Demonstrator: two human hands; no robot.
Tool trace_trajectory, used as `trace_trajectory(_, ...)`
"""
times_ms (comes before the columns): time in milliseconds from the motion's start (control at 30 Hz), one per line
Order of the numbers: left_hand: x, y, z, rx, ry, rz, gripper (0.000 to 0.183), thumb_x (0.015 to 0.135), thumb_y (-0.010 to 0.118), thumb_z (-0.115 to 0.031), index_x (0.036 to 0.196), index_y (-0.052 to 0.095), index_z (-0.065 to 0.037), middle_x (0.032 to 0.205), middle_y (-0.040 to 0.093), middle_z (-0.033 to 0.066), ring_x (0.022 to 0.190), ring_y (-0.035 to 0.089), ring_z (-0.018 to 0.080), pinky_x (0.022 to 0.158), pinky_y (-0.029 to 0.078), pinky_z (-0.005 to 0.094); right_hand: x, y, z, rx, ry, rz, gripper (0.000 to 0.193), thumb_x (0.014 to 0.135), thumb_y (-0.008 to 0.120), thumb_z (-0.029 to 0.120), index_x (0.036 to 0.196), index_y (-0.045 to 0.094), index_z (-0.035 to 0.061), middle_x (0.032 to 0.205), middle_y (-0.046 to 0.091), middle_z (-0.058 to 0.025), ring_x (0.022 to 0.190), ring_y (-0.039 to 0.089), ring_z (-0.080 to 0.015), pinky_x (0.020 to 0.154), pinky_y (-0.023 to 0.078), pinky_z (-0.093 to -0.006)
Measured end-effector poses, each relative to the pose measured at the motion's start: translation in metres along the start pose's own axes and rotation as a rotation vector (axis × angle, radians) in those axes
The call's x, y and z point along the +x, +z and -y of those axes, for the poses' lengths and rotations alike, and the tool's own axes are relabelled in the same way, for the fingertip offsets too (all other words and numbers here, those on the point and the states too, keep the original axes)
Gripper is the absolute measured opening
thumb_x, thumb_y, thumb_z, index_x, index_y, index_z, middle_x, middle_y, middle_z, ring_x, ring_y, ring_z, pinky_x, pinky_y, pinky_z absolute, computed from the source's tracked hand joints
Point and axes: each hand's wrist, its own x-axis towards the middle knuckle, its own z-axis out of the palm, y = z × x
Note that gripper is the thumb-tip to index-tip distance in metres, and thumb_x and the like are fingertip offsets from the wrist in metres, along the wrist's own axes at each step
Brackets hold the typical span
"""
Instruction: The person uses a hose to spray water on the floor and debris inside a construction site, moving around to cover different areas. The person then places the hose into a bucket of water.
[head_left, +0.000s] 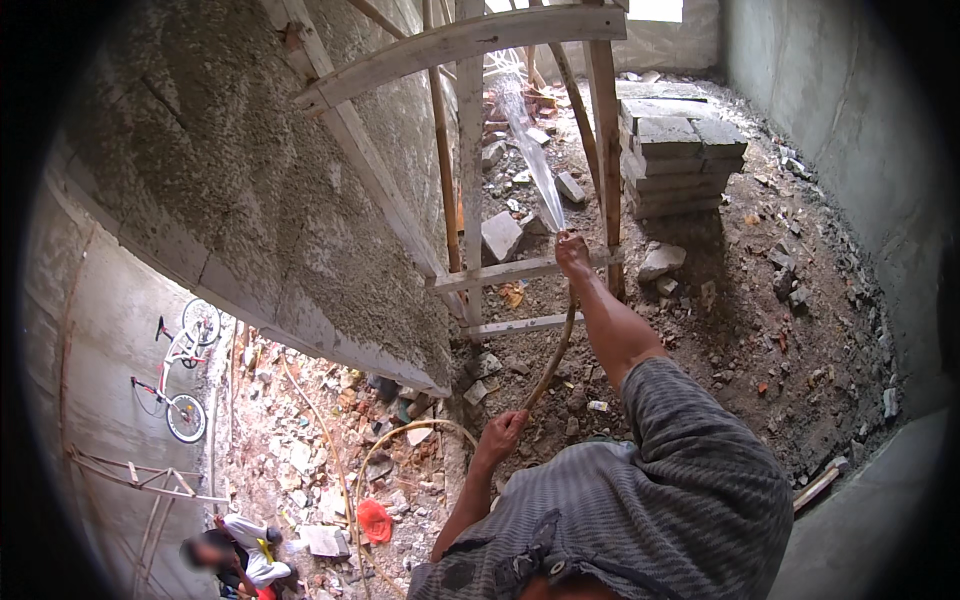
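Item: bicycle (185, 370), white and red, between 8 and 9 o'clock, by a wall. Item: another person (255, 560), toward 7 o'clock, partly cut off by the dark rim. Item: rough wall (290, 200), 10 o'clock, blocking much of that side. Item: red plastic bag (375, 521), 7 o'clock, on rubble. Item: yellowish hose (549, 378), curving from 7 o'clock past 6 and up toward 2. Item: left hand (503, 430), 6 o'clock, fingers closed around the hose. Item: wooden frame (470, 180), 11 to 1 o'clock, its bars standing across the view ahead. Item: water jet (535, 160), 1 o'clock. Item: right hand (573, 252), 2 o'clock, clenched at the hose's spouting end, by a crossbar. Item: block stack (685, 160), 2 o'clock. Item: grey wall (840, 130), 2 to 3 o'clock
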Motion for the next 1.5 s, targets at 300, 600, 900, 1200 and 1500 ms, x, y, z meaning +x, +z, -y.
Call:
trace_trajectory(300, -0.013, -0.048, -0.029, 0.094, -0.026, -0.126, 0.036, 0.087, 0.052, -0.036, 0.087, 0.065, -0.002, 0.066, 0.058, 0.0059, 0.063, 0.051, 0.0107, 0.058, 0.042, 0.0286, -0.019, 0.024, -0.006, 0.350, 0.387, -0.035, 0.036, 0.087, 0.042, 0.030, 0.088, 0.056, -0.0030, 0.079, 0.062, -0.0236, 0.076, 0.064, -0.0318, 0.060, 0.051, -0.0418)
trace_trajectory(600, -0.001, -0.105, 0.007, 0.121, -0.088, -0.070, 0.046, 0.085, 0.053, -0.045, 0.088, 0.063, -0.001, 0.064, 0.057, 0.0089, 0.061, 0.051, 0.0151, 0.058, 0.042, 0.0319, -0.043, 0.062, 0.025, 0.315, 0.460, 0.009, 0.042, 0.089, 0.036, 0.032, 0.090, 0.059, -0.0029, 0.084, 0.061, -0.0239, 0.080, 0.062, -0.0339, 0.066, 0.049, -0.0401)
trace_trajectory(900, 0.041, -0.182, 0.013, 0.046, -0.053, -0.051, 0.045, 0.085, 0.053, -0.044, 0.086, 0.062, 0.000, 0.063, 0.054, 0.0046, 0.061, 0.049, 0.0123, 0.057, 0.041, 0.0293, 0.018, 0.136, 0.065, 0.002, 0.276, -0.069, 0.026, 0.088, 0.035, 0.022, 0.089, 0.056, 0.0066, 0.083, 0.062, -0.0125, 0.072, 0.063, -0.0240, 0.062, 0.052, -0.0346)
trace_trajectory(1200, 0.079, -0.218, 0.006, -0.014, -0.009, -0.032, 0.040, 0.086, 0.055, -0.039, 0.080, 0.062, 0.000, 0.057, 0.048, -0.0027, 0.055, 0.042, 0.0061, 0.049, 0.035, 0.0241, 0.045, 0.118, 0.116, 0.159, 0.380, -0.165, 0.029, 0.084, 0.047, 0.030, 0.096, 0.054, 0.0047, 0.089, 0.062, -0.0175, 0.081, 0.063, -0.0307, 0.068, 0.052, -0.0387)
trace_trajectory(1500, 0.094, -0.217, 0.011, -0.071, 0.002, 0.039, 0.033, 0.088, 0.055, -0.034, 0.084, 0.061, -0.002, 0.054, 0.043, -0.0062, 0.045, 0.036, 0.0026, 0.040, 0.027, 0.0195, 0.033, 0.093, 0.130, 0.320, 0.414, -0.192, 0.030, 0.085, 0.046, 0.033, 0.090, 0.058, 0.0056, 0.087, 0.062, -0.0194, 0.082, 0.063, -0.0317, 0.068, 0.052, -0.0383)
